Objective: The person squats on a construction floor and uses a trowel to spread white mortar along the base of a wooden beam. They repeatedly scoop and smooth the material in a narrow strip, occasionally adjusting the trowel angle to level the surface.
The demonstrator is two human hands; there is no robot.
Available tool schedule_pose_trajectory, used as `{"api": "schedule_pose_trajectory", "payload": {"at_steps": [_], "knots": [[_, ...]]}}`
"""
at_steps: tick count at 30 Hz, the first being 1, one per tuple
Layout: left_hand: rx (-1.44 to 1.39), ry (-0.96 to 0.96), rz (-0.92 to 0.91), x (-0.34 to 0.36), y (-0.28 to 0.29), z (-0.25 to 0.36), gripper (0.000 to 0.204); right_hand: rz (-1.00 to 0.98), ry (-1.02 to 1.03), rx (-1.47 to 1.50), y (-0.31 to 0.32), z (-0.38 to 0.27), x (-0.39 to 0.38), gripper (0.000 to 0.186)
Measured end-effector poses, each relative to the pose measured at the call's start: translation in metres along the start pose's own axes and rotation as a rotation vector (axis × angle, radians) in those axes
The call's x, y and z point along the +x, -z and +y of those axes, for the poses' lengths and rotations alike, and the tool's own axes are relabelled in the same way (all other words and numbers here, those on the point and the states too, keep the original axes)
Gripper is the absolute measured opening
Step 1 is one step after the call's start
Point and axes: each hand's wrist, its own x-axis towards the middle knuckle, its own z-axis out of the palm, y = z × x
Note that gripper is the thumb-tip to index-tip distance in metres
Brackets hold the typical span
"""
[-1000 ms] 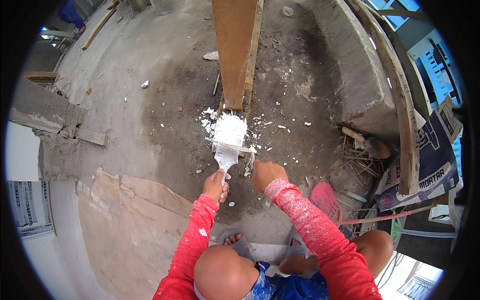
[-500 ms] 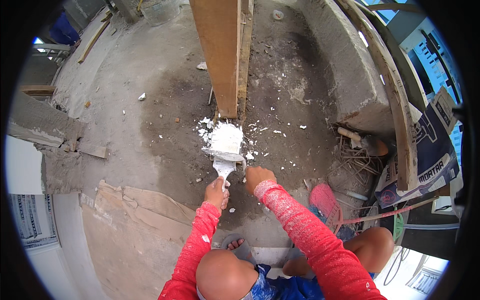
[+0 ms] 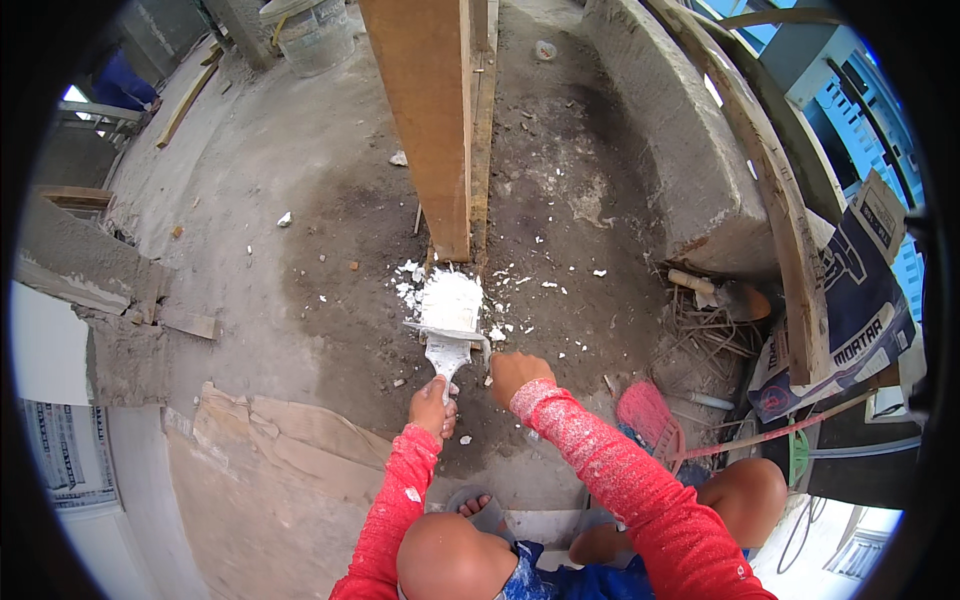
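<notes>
My left hand point(image 3: 433, 408) is closed round the pale handle of a wide putty knife point(image 3: 447, 354). White putty point(image 3: 450, 300) lies in a thick mass on the broad end of that tool. Next to it, my right hand point(image 3: 520, 378) grips a trowel whose bent metal neck point(image 3: 485, 350) shows beside the fingers. The trowel's blade point(image 3: 425, 327) lies crosswise, seen nearly edge-on, at the near edge of the putty. My right fingers hide its handle. White crumbs point(image 3: 410, 285) are scattered on the ground around both tools.
A tall wooden board point(image 3: 425, 130) stands just beyond the putty. Right of it runs a low concrete ledge point(image 3: 690, 140); a wooden-handled tool point(image 3: 695, 283), bent rods and a mortar sack point(image 3: 860, 310) lie near it. A bucket point(image 3: 310, 40) stands far left; brown paper point(image 3: 290, 430) lies nearer.
The trowel blade has tilted from showing its face to nearly edge-on at the putty. My right hand has shifted slightly right and down; the whole view has tipped a little.
</notes>
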Motion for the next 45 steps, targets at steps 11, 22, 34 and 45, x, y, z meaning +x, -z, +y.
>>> {"api": "schedule_pose_trajectory", "payload": {"at_steps": [11, 22, 34, 45], "knots": [[-0.048, 0.001, -0.013, -0.001, -0.002, 0.001, 0.031, -0.154, -0.038, -0.07, 0.006, -0.009, -0.003, 0.026], [-0.027, 0.008, -0.027, -0.002, -0.002, -0.003, 0.03, -0.001, -0.013, 0.012, 0.0, -0.006, 0.006, 0.025], [-0.009, -0.014, -0.01, 0.0, -0.004, -0.002, 0.03, 0.018, 0.003, 0.007, 0.005, -0.008, 0.006, 0.026], [0.005, 0.019, -0.019, -0.001, -0.004, -0.001, 0.032, 0.003, 0.006, -0.013, 0.002, -0.002, 0.007, 0.025]]}}
